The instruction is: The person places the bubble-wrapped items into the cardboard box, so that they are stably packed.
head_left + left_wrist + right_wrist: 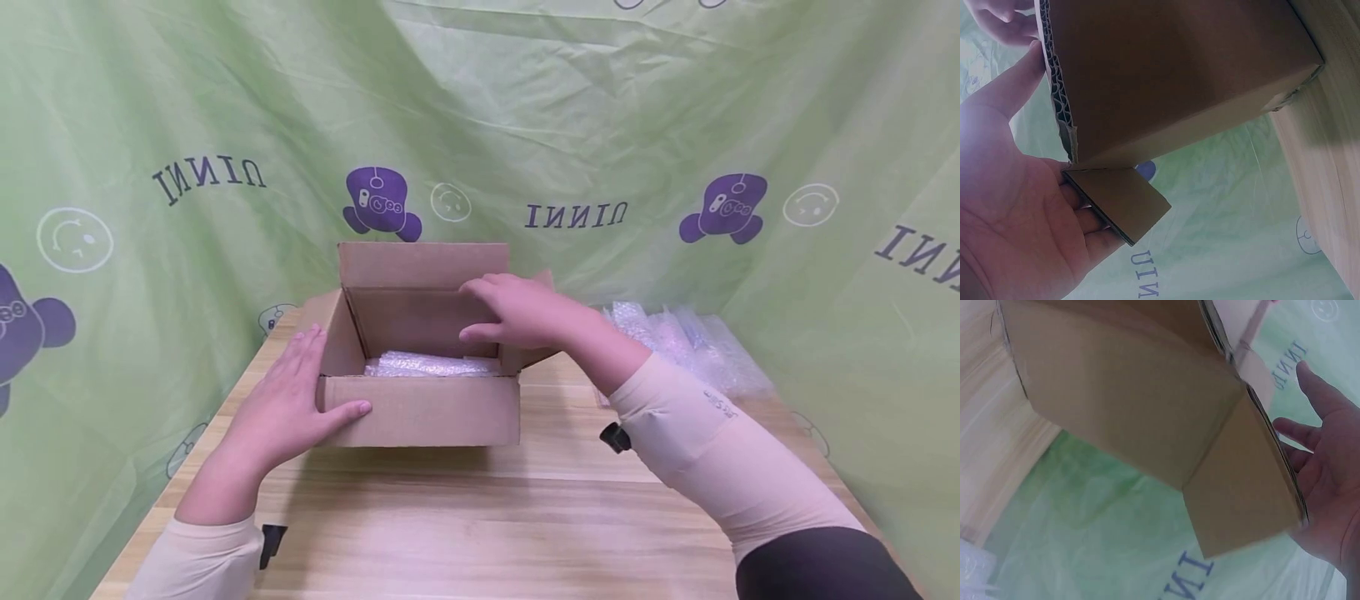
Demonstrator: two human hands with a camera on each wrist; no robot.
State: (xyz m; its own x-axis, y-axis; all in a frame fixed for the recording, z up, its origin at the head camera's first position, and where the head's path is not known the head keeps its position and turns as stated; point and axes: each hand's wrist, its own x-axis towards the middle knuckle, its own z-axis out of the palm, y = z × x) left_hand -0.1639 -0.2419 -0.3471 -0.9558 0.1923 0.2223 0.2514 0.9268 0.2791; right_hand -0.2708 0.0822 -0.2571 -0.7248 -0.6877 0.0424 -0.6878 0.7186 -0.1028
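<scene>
An opened cardboard box [423, 412] stands on the table with bubble-wrapped contents [431, 364] low inside it. My left hand [288, 408] is spread over its near left corner, thumb on the front flap and the other fingers along the left flap [322, 312]. In the left wrist view those fingers pass behind a cardboard flap [1122, 200]. Over the right side of the box, my right hand [517, 312] reaches in with loosely bent fingers and nothing in its grasp. From the right wrist, the palm lies close beside the right flap [1241, 487].
Several sheets of clear bubble wrap [697, 350] lie piled at the table's back right. The wooden table [465, 517] extends in front of the box. A green printed curtain [600, 100] hangs behind and at both sides. The back flap [423, 265] stands upright.
</scene>
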